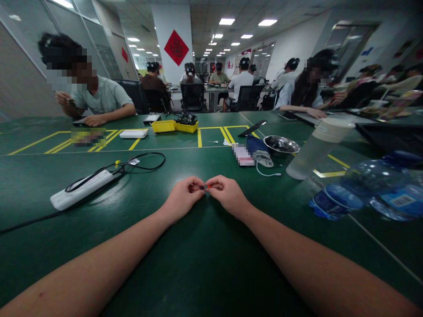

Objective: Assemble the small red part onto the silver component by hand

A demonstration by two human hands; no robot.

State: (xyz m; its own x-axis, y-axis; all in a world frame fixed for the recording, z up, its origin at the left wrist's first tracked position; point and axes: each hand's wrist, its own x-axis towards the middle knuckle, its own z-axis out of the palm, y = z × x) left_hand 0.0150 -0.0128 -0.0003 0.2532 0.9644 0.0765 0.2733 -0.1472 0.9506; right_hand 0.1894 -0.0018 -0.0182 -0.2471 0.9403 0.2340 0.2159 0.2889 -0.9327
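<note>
Both hands meet above the green table (198, 264), fingertips nearly touching. My left hand (185, 197) is closed in a pinch on a small dark piece (202, 188). My right hand (228, 193) pinches a small orange-red piece (208, 186), mostly covered by the fingers. The two pieces sit side by side between the fingertips; whether they are joined is too small to tell.
On the left lie a white power strip (82, 190) and black cable. Yellow trays (164, 127) stand farther back. To the right are a metal bowl (281, 144), a frosted bottle (310, 152) and plastic water bottles (333, 200). People sit across the table.
</note>
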